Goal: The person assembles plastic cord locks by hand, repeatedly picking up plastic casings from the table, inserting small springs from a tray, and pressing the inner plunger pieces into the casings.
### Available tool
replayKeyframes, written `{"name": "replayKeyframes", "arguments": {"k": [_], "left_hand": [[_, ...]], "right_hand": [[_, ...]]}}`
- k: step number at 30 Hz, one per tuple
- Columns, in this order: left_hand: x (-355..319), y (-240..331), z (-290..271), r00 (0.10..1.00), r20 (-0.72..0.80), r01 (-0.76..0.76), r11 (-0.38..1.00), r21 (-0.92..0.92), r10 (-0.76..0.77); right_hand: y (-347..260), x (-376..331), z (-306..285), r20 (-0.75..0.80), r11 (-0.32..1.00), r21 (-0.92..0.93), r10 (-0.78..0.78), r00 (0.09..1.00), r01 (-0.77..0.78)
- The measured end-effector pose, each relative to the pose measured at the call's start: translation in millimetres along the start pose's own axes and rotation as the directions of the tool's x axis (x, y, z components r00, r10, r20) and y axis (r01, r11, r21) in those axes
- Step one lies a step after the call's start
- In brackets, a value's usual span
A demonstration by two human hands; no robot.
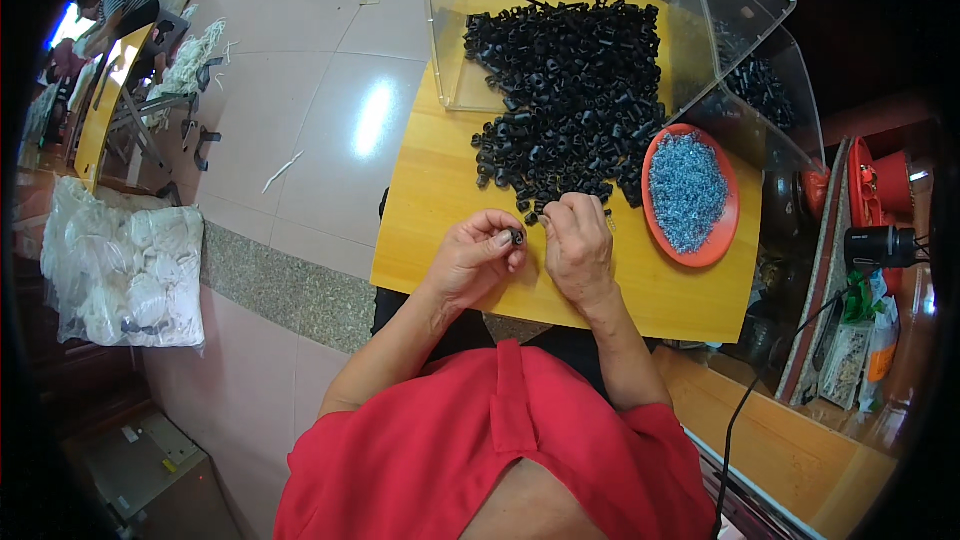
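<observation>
Between the thumb and fingers of my left hand is a small black plastic part, its round end facing right. My right hand is beside it, fingertips pinched together; whatever they hold is too small to make out. Just beyond both hands spreads a big heap of black plastic parts on the yellow table. To the right of the heap sits a red oval plate filled with tiny bluish, shiny pieces.
A clear plastic bin lies around the far part of the heap. More black parts show at its right. On the floor at left is a clear bag of white items. A black cable hangs at right. Another person works far left.
</observation>
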State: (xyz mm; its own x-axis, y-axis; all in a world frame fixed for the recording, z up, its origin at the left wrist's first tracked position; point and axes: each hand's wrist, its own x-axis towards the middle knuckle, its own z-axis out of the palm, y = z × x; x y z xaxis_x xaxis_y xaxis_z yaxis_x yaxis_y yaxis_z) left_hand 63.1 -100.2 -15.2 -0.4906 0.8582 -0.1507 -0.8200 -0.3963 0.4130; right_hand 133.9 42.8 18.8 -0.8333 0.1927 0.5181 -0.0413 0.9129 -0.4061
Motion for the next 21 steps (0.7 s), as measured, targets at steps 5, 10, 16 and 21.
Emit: {"name": "replayKeyframes", "arguments": {"k": [5, 10, 16, 21], "left_hand": [[-0.3, 1.8, -1.1, 1.0, -0.008, 0.003, 0.999, -0.045, -0.003], [-0.9, -0.2, -2.3, 1.0, -0.015, 0.017, 0.999, -0.049, -0.018], [-0.5, -0.7, -2.0, 1.0, 0.005, 0.012, 0.997, -0.08, -0.012], [-0.9, -0.3, -0.9, 1.0, -0.01, -0.004, 0.998, -0.07, 0.003]], "right_hand": [[-4.7, -4.0, 0.1, 0.049, 0.998, 0.061, 0.01, 0.999, -0.013], [-5.3, -6.7, 5.0, 0.148, 0.999, 0.022, 0.027, 0.989, -0.031], [-8.9, -9.3, 0.9, 0.159, 0.999, 0.025, 0.024, 0.987, -0.028], [-11.4, -22.7, -9.2, 0.304, 0.693, 0.521, 0.395, 0.867, -0.498]]}}
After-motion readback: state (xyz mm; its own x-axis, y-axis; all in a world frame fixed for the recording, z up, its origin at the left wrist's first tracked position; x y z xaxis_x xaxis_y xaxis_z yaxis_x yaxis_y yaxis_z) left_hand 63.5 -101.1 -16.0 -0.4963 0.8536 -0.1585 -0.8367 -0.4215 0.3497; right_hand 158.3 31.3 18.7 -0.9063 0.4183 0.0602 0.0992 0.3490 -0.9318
